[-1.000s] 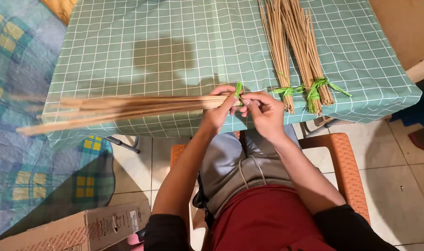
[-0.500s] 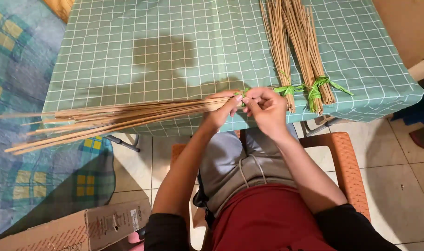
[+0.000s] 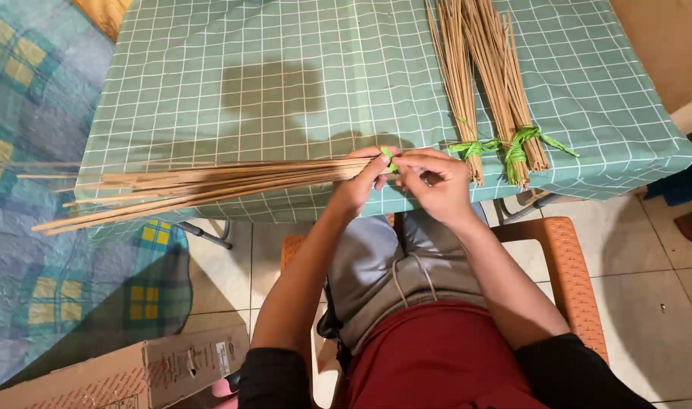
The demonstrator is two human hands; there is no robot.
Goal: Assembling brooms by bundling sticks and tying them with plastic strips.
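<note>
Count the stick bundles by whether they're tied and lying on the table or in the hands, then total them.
Tied bundles on table: 2
Bundle in hands: 1
Total: 3

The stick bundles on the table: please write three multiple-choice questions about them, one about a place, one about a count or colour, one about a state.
1. Where do the tied bundles lie?
A. at the right part of the table
B. on the floor
C. on the cardboard box

2. What colour is the strip at the hands?
A. red
B. green
C. black

3. How is the loose bundle held?
A. lying untouched
B. standing upright
C. both hands closed on one end, sticks pointing left

Answers: 1 A, they rest on the checked tablecloth at the right; 2 B, it is bright green, like the ties on the finished bundles; 3 C, the left hand and right hand have their grip on its end.
</note>
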